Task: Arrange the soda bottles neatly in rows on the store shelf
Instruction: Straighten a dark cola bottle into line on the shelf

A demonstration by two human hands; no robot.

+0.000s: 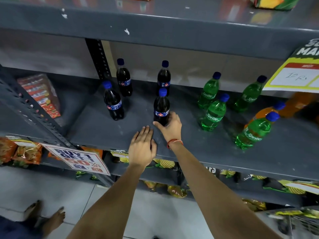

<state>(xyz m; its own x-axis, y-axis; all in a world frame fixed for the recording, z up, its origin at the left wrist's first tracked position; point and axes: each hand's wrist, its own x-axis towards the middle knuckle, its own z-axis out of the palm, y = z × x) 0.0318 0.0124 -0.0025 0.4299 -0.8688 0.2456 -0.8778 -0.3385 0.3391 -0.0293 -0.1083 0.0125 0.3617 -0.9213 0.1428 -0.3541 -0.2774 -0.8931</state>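
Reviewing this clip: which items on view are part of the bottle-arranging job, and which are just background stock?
Part of the job:
- four dark cola bottles, one gripped at its base by the right hand
- four green Sprite bottles
- orange soda bottle
- left hand, open over the grey shelf

Background:
- red cartons
- promo sign
- snack packets below
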